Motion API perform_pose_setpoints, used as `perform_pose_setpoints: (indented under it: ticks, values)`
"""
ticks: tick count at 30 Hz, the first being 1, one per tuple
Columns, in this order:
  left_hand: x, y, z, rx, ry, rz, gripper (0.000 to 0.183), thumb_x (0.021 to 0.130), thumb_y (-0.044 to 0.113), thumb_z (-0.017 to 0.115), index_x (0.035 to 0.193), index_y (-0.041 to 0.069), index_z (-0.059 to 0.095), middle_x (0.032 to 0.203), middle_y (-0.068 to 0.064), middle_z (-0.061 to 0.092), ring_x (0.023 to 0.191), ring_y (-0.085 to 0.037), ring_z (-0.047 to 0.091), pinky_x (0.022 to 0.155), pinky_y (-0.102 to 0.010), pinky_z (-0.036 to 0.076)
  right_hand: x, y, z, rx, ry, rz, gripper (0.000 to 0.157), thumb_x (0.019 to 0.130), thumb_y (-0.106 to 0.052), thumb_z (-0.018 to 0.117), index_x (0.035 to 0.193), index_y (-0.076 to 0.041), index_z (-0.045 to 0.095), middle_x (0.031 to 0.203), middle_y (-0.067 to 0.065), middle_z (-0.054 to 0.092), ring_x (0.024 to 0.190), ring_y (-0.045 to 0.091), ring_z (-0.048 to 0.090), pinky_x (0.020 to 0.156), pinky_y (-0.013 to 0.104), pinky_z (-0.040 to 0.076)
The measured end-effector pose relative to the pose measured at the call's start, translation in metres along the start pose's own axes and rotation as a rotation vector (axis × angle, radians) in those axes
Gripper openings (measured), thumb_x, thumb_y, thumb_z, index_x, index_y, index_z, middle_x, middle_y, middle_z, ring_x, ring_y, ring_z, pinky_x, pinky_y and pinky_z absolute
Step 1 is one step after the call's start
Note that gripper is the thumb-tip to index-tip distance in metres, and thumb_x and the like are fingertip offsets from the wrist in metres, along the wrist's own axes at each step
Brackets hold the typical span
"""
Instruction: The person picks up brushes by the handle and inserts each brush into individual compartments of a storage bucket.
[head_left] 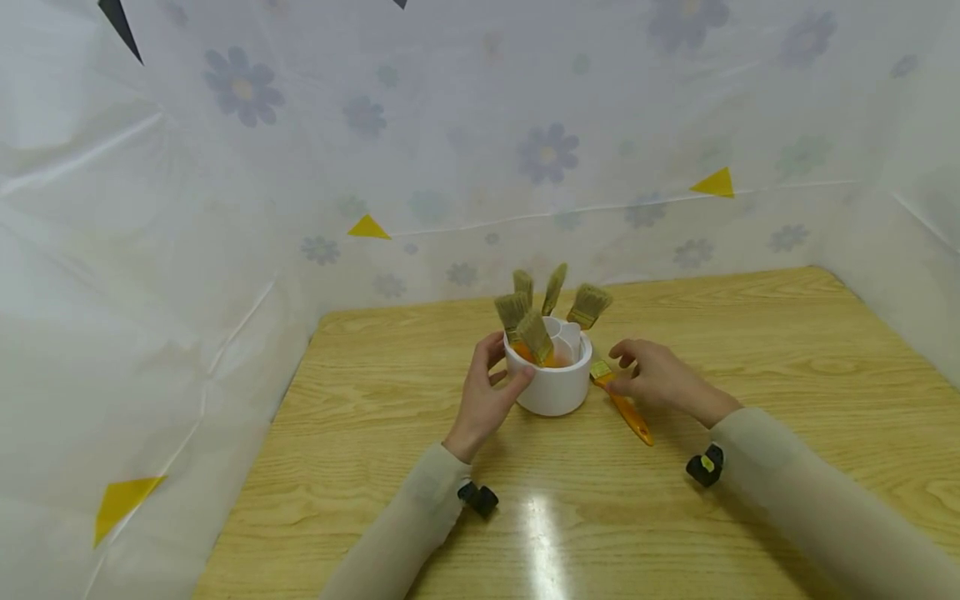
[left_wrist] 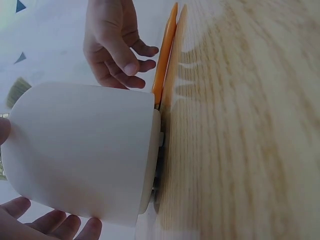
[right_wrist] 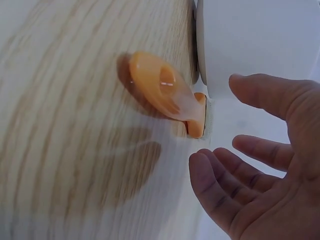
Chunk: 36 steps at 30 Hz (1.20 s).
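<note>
A round white container with inner dividers stands on the table, holding several paintbrushes with their bristles up. My left hand grips its left side, thumb at the front near the rim and fingers round the wall. To the right of the container, a loose paintbrush with an orange handle lies on the tabletop, bristle end towards the container. Just above that brush hovers my right hand, its fingers loosely bent and spread. In the right wrist view, a gap shows between these fingers and the orange handle.
The wood-grain table reaches back to a pale flowered plastic sheet. More sheeting hangs along the left side, with yellow triangles on it. A black wrist camera sits on the left sleeve, another on the right.
</note>
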<state>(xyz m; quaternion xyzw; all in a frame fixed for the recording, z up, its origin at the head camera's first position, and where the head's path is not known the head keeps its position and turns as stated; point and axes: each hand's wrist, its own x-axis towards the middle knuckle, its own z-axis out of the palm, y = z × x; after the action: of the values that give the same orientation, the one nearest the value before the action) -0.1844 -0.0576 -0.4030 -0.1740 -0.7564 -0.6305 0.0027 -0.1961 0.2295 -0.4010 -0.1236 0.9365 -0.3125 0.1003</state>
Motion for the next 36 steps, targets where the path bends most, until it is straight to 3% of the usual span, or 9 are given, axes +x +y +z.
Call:
perform_pose_setpoints:
  ticks: [4, 15, 27, 36]
  values:
    - [0.0016, -0.0103, 0.0011, 0.014, 0.019, 0.011, 0.068, 0.09, 0.035, 0.066, 0.146, 0.019, 0.032, 0.142, -0.006, 0.041, 0.13, -0.022, 0.04, 0.101, -0.05, 0.04, 0.0016, 0.0002, 0.0023, -0.011, 0.0, -0.002, 0.057, 0.084, -0.03, 0.074, 0.126, 0.001, 0.053, 0.114, 0.022, 0.057, 0.093, 0.029, 0.059, 0.074, 0.043, 0.052]
    - [0.0018, -0.0115, 0.0012, 0.021, 0.027, 0.01, 0.068, 0.089, 0.04, 0.066, 0.145, 0.022, 0.033, 0.141, -0.002, 0.042, 0.129, -0.018, 0.041, 0.101, -0.048, 0.041, 0.0016, 0.0004, 0.0055, -0.046, -0.009, -0.036, 0.052, 0.083, -0.023, 0.074, 0.123, 0.003, 0.054, 0.106, 0.019, 0.06, 0.093, 0.032, 0.058, 0.077, 0.048, 0.05]
    - [0.0016, -0.01, 0.0015, 0.019, 0.023, 0.011, 0.068, 0.09, 0.039, 0.066, 0.146, 0.021, 0.032, 0.141, -0.003, 0.042, 0.13, -0.02, 0.041, 0.101, -0.048, 0.04, 0.0026, 0.0034, 0.0094, -0.085, -0.024, -0.056, 0.044, 0.083, -0.015, 0.073, 0.12, 0.003, 0.056, 0.104, 0.017, 0.062, 0.096, 0.033, 0.059, 0.082, 0.05, 0.048]
    - [0.0027, -0.0118, 0.0019, 0.012, 0.023, -0.001, 0.066, 0.09, 0.035, 0.066, 0.145, 0.022, 0.033, 0.141, -0.004, 0.042, 0.13, -0.02, 0.04, 0.102, -0.048, 0.04, 0.0014, 0.003, 0.0086, -0.051, -0.046, -0.014, 0.041, 0.082, -0.009, 0.069, 0.12, 0.002, 0.056, 0.104, 0.014, 0.062, 0.093, 0.029, 0.059, 0.077, 0.045, 0.05]
